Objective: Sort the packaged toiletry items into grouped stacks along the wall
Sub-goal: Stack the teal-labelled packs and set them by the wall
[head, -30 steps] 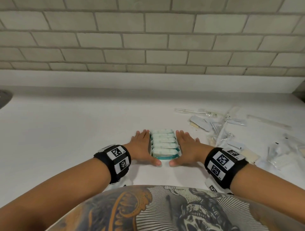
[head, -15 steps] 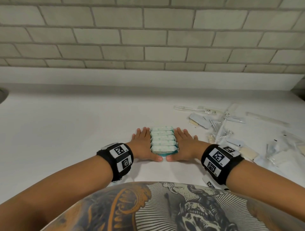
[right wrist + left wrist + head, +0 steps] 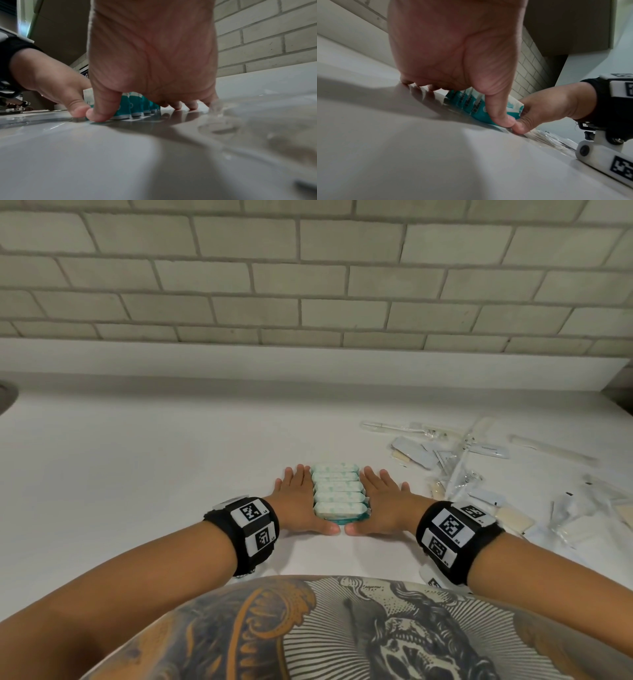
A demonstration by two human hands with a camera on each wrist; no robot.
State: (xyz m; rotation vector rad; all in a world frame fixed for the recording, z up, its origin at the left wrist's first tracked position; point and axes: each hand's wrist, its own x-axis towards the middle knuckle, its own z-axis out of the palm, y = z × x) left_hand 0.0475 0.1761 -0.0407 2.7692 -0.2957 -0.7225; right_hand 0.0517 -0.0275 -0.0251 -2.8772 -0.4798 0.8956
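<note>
Teal-and-white packets (image 3: pixel 338 495), 5 in a row, sit between flat, straight-fingered left hand (image 3: pixel 300 501) and right hand (image 3: pixel 384 504); both should push evenly toward 12 o'clock.

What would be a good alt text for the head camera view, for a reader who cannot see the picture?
Two hands, the left hand and the right hand, lie flat on a white counter and press from both sides on a row of teal-and-white packets standing on edge. Loose wrapped toiletry items are scattered to the right, and a grey brick wall runs behind.
</note>
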